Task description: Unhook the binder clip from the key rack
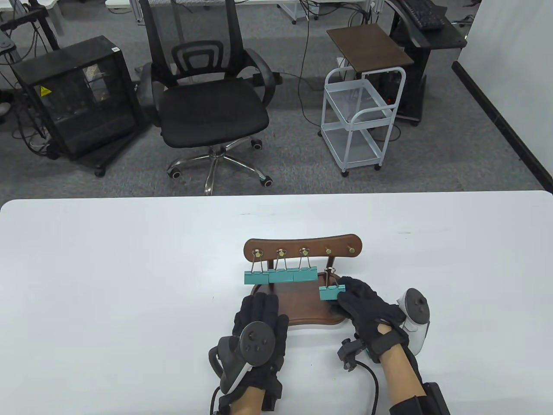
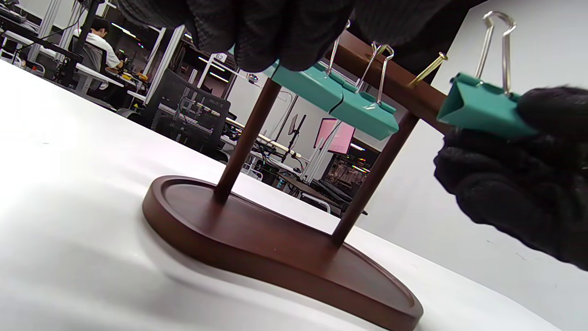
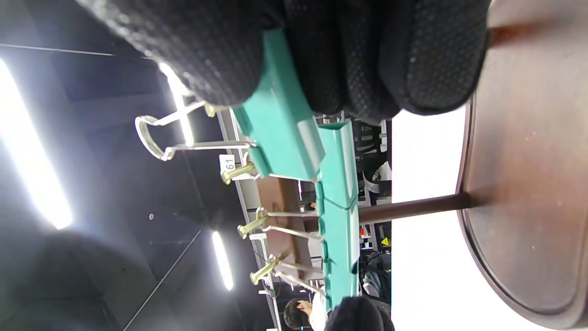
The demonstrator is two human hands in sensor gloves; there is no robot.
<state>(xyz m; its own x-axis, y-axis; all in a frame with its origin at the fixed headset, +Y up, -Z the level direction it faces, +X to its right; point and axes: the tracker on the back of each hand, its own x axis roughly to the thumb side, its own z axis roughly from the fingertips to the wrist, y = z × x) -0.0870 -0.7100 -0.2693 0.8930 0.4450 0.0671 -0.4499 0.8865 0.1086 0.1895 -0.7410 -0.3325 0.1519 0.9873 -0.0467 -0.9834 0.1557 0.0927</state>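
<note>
The wooden key rack (image 1: 302, 245) stands on its oval base (image 1: 315, 317) near the table's front. Three teal binder clips (image 1: 281, 276) hang from its left three hooks. My right hand (image 1: 342, 299) pinches a fourth teal binder clip (image 1: 329, 293) by its body, off the hooks and in front of the rack's right post. Its wire loops are free in the left wrist view (image 2: 496, 41). My left hand (image 1: 259, 308) lies with fingers stretched over the base's left end and holds nothing. The right wrist view shows the held clip (image 3: 280, 124) under my fingers (image 3: 367, 50).
The two right hooks (image 1: 339, 250) on the rack are bare. The white table (image 1: 108, 281) spreads to both sides. An office chair (image 1: 211, 108) and a white cart (image 1: 360, 116) stand beyond the far edge.
</note>
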